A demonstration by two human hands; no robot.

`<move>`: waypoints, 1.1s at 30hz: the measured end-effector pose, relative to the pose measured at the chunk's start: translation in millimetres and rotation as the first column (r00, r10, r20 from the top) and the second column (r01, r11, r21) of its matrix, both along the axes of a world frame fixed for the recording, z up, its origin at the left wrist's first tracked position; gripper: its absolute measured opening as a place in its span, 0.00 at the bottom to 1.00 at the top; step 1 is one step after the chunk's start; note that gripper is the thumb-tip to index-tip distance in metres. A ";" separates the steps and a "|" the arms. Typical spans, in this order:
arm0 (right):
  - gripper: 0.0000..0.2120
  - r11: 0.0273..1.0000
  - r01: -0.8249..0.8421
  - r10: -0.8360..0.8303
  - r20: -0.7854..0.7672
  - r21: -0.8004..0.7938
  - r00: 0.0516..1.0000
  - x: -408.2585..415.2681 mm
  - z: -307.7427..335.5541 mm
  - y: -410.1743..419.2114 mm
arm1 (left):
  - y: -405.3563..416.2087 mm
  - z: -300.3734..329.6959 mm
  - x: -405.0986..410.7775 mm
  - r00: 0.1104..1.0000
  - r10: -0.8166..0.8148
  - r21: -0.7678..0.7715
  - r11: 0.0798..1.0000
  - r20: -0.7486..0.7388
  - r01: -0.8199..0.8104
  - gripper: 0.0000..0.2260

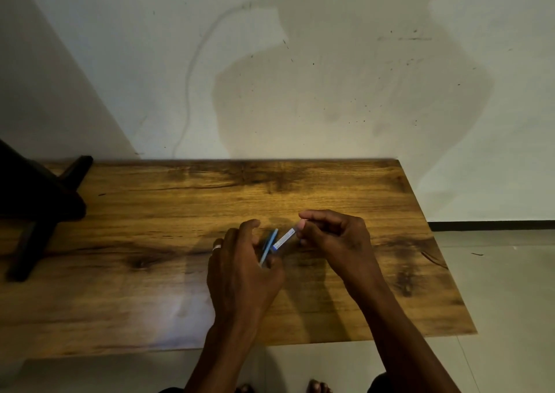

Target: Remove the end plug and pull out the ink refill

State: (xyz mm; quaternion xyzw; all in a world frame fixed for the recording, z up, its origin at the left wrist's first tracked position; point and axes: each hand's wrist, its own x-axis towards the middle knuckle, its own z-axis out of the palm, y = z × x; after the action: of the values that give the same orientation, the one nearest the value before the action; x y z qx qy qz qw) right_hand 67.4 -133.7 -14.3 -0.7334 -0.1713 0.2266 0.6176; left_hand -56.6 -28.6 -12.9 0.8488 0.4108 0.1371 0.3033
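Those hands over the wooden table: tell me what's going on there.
A person works with both hands just above a wooden table. The left hand grips a thin blue pen-like stick that points up and away. The right hand pinches one end of a small white tube-like piece, whose free end almost meets the blue stick. A dark stand sits at the table's left.

Our two hands meet, fingers curled.
Our left hand (243, 269) wears a ring and grips; our right hand (336, 236) pinches at the fingertips.
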 end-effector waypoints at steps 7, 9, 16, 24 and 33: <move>0.10 0.976 0.007 0.072 -0.357 0.217 0.931 -3.0 9.2 0.6 | -0.7 11.8 8.7 0.898 0.036 -0.299 0.948 0.439 0.108 0.11; 0.11 0.957 0.036 0.116 -0.492 0.288 0.863 -1.9 10.1 1.7 | 0.2 13.2 8.4 0.873 0.051 -0.316 0.941 0.485 0.120 0.06; 0.09 0.927 0.156 0.165 -0.744 0.341 0.647 -1.1 12.1 6.7 | 4.9 18.1 12.5 0.854 0.039 -0.292 0.947 0.519 0.134 0.05; 0.08 0.917 0.205 0.179 -0.811 0.343 0.556 -3.3 20.4 9.5 | 11.6 24.2 16.1 0.855 0.009 -0.249 0.958 0.519 0.141 0.05; 0.08 0.898 0.245 0.206 -0.840 0.366 0.502 -6.1 32.7 8.8 | 19.4 23.9 19.0 0.858 0.051 -0.347 0.926 0.511 0.151 0.06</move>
State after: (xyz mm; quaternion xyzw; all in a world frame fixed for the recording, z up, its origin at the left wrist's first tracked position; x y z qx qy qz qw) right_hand 61.4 -124.9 18.4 -0.3629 0.1222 0.5097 0.7704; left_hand -37.7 -9.2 11.0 0.7186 0.3116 0.2680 0.5610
